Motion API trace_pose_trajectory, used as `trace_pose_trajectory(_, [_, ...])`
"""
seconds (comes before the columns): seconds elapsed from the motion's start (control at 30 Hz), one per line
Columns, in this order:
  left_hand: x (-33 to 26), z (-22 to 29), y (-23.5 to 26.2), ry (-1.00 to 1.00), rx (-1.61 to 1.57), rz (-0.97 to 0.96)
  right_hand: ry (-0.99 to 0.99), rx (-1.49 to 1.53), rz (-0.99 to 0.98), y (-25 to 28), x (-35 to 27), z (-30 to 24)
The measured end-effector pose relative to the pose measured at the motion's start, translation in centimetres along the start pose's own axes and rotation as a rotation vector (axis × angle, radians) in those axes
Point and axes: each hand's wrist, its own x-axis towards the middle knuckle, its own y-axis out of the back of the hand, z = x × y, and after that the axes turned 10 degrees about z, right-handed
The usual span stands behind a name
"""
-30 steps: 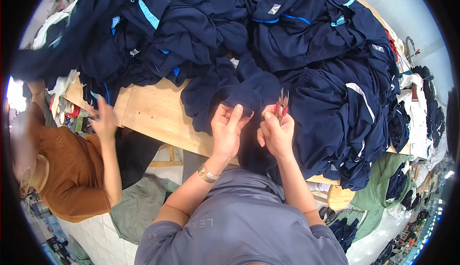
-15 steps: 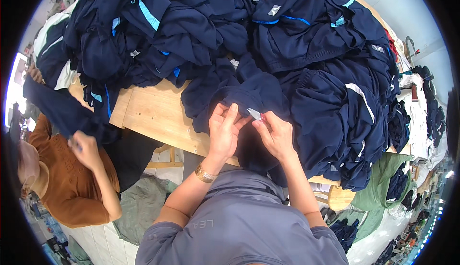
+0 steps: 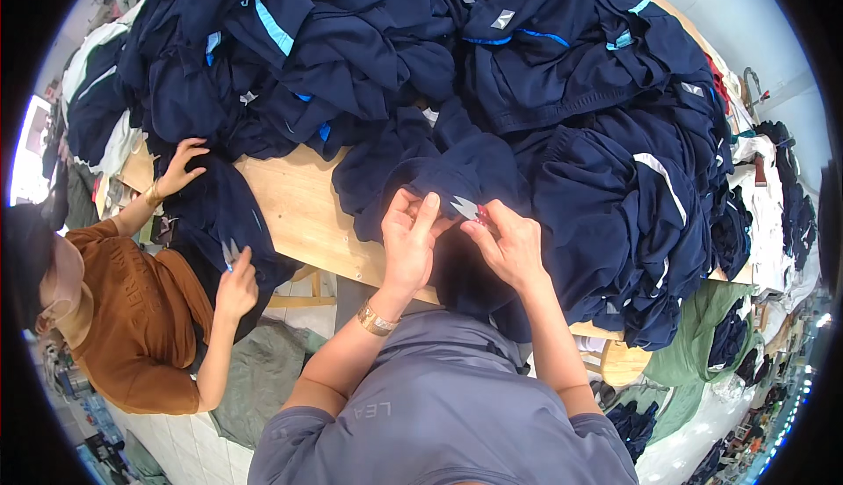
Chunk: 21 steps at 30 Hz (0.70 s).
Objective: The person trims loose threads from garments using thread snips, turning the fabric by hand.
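Observation:
Between thumb and fingers, my left hand [image 3: 411, 237] pinches the edge of a navy garment [image 3: 457, 173] that lies bunched on the table and hangs over its near side. My right hand [image 3: 507, 244] is closed around small thread snips [image 3: 465, 208] with a pinkish-red handle. Their pale blades are parted and point left, toward the cloth edge by my left fingertips. Whether the blades touch the fabric or a thread is too small to tell.
Heaps of navy garments [image 3: 351, 37] with light-blue trim cover the wooden table [image 3: 307, 204]. More navy clothes [image 3: 597, 213] lie at my right. At the left, a co-worker in a brown top [image 3: 145, 318] holds snips [image 3: 230, 255] over another navy garment. A green cloth [image 3: 694, 336] hangs at the right.
The snips' blades in my right hand now show parted; my left hand has barely moved. The co-worker has lowered a lifted garment and brought snips over it.

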Motion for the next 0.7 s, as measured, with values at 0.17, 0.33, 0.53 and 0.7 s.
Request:
trace_pose_trajectory(0.17, [-0.08,0.05,-0.09,-0.012,0.024,0.006,0.026,0.003,-0.02,0.31,0.2,0.05])
trace_pose_trajectory(0.33, [-0.05,0.06,-0.14,-0.023,0.03,-0.01,0.04,-0.006,-0.021,0.48,0.26,0.32])
trace_pose_trajectory(0.53, [0.09,0.3,-0.17,-0.016,0.03,0.007,0.068,-0.003,0.03,0.41,0.04,0.42])
trace_pose_trajectory(0.7, [0.09,0.2,-0.15,-0.026,0.025,0.005,0.079,-0.008,0.012,0.29,-0.07,0.2])
